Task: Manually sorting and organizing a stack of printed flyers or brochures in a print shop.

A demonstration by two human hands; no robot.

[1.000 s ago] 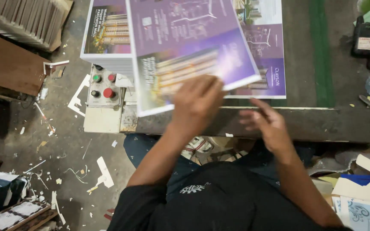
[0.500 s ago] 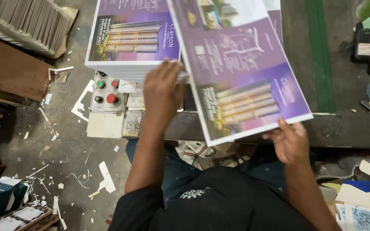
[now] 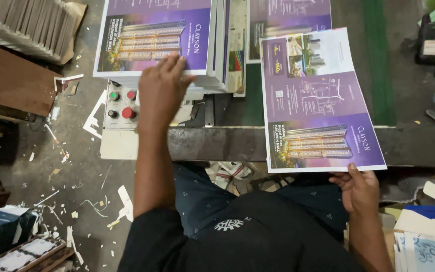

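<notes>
A purple printed sheet point(image 3: 320, 100) is pinched at its near edge by the right hand point(image 3: 359, 190), over the dark work table point(image 3: 409, 146). The left hand point(image 3: 161, 89) is laid flat, fingers spread, on the stack of purple sheets point(image 3: 152, 38).

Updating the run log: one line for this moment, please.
left hand: flat on poster stack | right hand: holding one purple sheet by its near edge

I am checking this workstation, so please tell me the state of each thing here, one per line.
Left hand: flat on the stack, fingers spread.
Stack of purple sheets: piled on the table.
Right hand: gripping the loose sheet's lower edge.
Loose purple sheet: held, printed side up.
Control box: buttons not touched.
</notes>
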